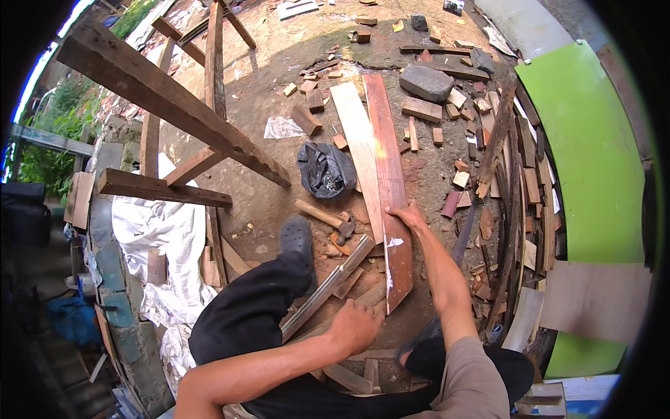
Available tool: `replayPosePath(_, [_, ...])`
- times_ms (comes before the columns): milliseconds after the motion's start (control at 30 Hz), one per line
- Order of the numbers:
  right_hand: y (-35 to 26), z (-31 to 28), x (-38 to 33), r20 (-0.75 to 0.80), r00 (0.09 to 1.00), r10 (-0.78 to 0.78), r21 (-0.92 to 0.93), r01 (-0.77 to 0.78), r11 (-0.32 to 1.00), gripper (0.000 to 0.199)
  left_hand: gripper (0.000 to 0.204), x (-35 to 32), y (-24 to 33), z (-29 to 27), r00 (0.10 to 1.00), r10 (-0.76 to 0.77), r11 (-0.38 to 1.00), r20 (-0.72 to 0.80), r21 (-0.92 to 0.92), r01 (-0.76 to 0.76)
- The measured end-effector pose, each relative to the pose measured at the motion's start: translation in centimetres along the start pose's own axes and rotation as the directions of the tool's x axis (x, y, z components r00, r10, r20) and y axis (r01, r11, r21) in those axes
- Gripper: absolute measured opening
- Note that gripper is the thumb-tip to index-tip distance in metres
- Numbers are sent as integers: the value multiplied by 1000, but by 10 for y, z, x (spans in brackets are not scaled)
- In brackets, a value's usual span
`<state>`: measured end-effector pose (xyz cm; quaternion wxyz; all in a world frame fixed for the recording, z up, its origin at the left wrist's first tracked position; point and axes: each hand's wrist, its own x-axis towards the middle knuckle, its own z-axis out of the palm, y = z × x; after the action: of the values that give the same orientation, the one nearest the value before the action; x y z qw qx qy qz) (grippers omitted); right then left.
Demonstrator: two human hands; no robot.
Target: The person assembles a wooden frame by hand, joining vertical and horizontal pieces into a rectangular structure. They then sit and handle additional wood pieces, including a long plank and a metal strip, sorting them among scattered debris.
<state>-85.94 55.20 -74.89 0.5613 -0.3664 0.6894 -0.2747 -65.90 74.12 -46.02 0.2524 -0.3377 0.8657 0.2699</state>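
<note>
My right hand [408, 215] grips the edge of a long reddish-brown board [391, 167], thumb on its face. The board stretches away from me, with peeling whitish patches near its close end. Against its left side lies a pale plank [357, 146]. My left hand [356, 327] is curled closed just left of the board's near end; whatever its fingers hold, if anything, is hidden. Beneath and beyond that hand a grooved wood strip [328, 288] slants across wood pieces. A hammer [326, 218] with a wooden handle rests on the ground past my foot.
A black plastic bag of nails [326, 171] sits beside the pale plank. At the left stands a wooden frame [174, 105] over white sheeting [150, 237]. Wood offcuts [422, 109] and a grey stone [426, 83] litter the right, near a green panel [586, 153].
</note>
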Motion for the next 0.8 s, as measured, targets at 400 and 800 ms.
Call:
replayPosePath(400, [-11, 2, -71, 29, 992, -121, 112, 117, 987, 44, 35, 4, 9, -18, 990, 47, 999, -136, -4, -48])
replayPosePath(800, [-150, -51, -25, -105, 941, -321, -190, 298, 935, 48, 30, -18, 25, 20, 991, 56, 997, 122, 54, -63])
